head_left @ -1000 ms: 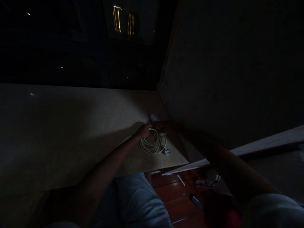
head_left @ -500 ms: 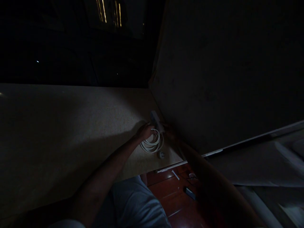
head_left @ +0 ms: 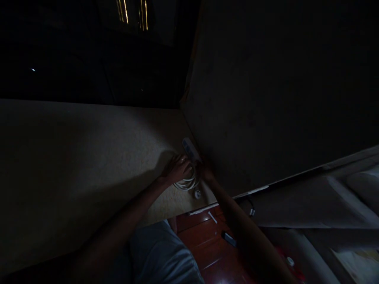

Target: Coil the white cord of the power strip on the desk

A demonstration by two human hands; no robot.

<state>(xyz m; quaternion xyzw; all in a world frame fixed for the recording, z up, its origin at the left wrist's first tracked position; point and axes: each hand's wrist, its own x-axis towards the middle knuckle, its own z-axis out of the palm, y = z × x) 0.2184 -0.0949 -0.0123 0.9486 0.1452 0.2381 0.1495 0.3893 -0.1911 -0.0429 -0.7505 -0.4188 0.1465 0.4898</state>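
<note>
Two bare hands at work in the gloom here, both up at the corner of the pale ledge (head_left: 97, 146)! Between them, the white coil (head_left: 185, 185) lies on that ledge, near its front edge; take it as the centre of our clock. At eleven o'clock, the left hand (head_left: 179, 169), fingers part-curled, right over the top of the loops and touching them; whether it has a firm grip, I cannot tell. Over at two o'clock, the right hand (head_left: 205, 171), deep in shadow, right up by the near end of the power strip (head_left: 190, 149); how far its fingers are closed, too dark to say. That strip sits just past twelve, slanting alongside the wall (head_left: 251, 106). Down at four, just beside the loops, the plug (head_left: 197, 194) on the ledge. Between four and five, on the red floor (head_left: 194, 236), a thin white stick (head_left: 212, 217) and a dark slab (head_left: 229, 238) beyond it. Towards seven, blue-grey trousers (head_left: 166, 252); up at eleven, yellow lights (head_left: 142, 15) streaking the blackness!
</note>
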